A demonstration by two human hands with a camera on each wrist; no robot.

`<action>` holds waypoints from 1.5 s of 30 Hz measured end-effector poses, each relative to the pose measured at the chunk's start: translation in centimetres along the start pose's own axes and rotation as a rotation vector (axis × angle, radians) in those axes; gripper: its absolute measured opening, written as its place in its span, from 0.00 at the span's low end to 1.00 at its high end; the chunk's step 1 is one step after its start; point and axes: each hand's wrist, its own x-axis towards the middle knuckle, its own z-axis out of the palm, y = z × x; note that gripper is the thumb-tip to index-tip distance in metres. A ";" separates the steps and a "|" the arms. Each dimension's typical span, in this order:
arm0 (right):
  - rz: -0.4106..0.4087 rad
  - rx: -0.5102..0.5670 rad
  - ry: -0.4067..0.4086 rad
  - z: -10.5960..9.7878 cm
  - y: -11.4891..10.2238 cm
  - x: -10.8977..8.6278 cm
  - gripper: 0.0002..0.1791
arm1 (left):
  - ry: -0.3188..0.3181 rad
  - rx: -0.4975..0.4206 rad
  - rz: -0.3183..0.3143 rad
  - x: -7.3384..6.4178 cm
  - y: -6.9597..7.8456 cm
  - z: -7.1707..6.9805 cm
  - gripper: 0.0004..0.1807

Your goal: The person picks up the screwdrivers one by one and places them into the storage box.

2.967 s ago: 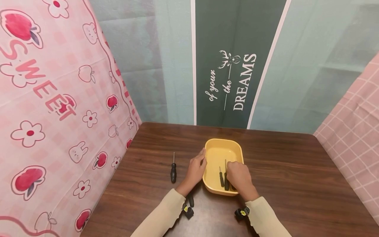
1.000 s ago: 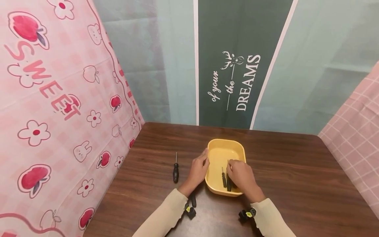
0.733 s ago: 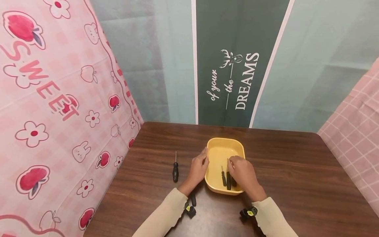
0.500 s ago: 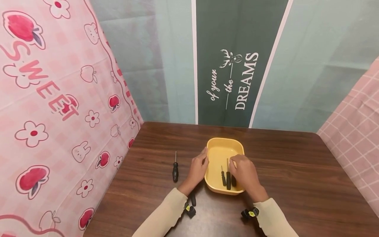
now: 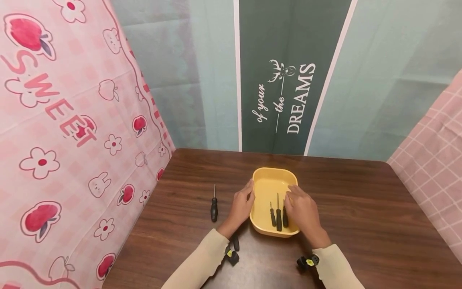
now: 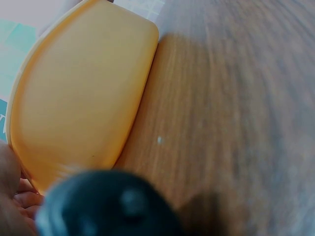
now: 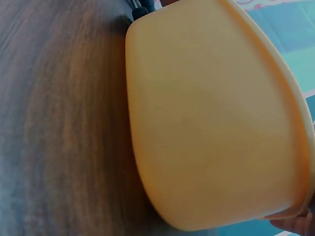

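A yellow plastic bin [image 5: 265, 182] stands on the table. Three black-handled screwdrivers lie inside: a short one [image 5: 272, 216], a longer middle one [image 5: 278, 218], and one on the right [image 5: 285, 218] whose shaft end is partly covered by my right hand. My left hand [image 5: 241, 205] rests along the bin's left wall, fingers extended. Across from it, my right hand [image 5: 302, 206] reaches over the right rim, thumb beside the right screwdriver and fingers loosely bent. Both wrist views show the outer walls of the bin [image 6: 88, 83], with fingers at its rim.
Another black screwdriver [image 5: 214, 208] lies on the brown table [image 5: 350, 208], left of my left hand. A black handle [image 5: 236, 243] shows beside my left wrist, mostly hidden by the arm. Printed cloths [image 5: 202, 80] hang behind and beside the table.
My right hand has loosened and moved rightwards from over the screwdrivers to the right rim, uncovering the right screwdriver's handle. My left hand stays against the bin.
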 end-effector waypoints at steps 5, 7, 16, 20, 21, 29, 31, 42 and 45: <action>0.040 0.028 0.003 -0.2 0.4 -0.2 0.12 | 0.002 -0.009 -0.006 0.1 0.0 0.0 0.22; 0.054 0.045 0.017 -0.2 0.5 -0.3 0.12 | -0.001 -0.012 -0.014 0.1 0.0 0.0 0.22; 0.107 0.086 0.120 -0.3 1.0 -0.5 0.13 | -0.003 -0.024 -0.020 0.0 0.0 0.0 0.23; 0.127 0.123 0.141 -0.2 1.2 -0.6 0.15 | -0.008 -0.024 -0.029 0.0 0.1 -0.1 0.23; 0.136 0.137 0.143 -0.2 1.3 -0.6 0.15 | -0.011 -0.024 -0.032 0.0 0.1 -0.1 0.23; 0.206 0.219 0.152 0.2 1.8 -0.6 0.17 | -0.015 -0.032 -0.033 0.0 0.3 -0.2 0.23; 0.207 0.227 0.156 0.2 1.8 -0.6 0.17 | -0.013 -0.031 -0.028 0.0 0.3 -0.2 0.23; 0.230 0.249 0.160 0.2 1.9 -0.7 0.17 | -0.007 -0.036 -0.028 0.0 0.4 -0.2 0.23; 0.243 0.254 0.150 0.2 1.9 -0.7 0.18 | -0.010 -0.036 -0.030 0.0 0.4 -0.1 0.23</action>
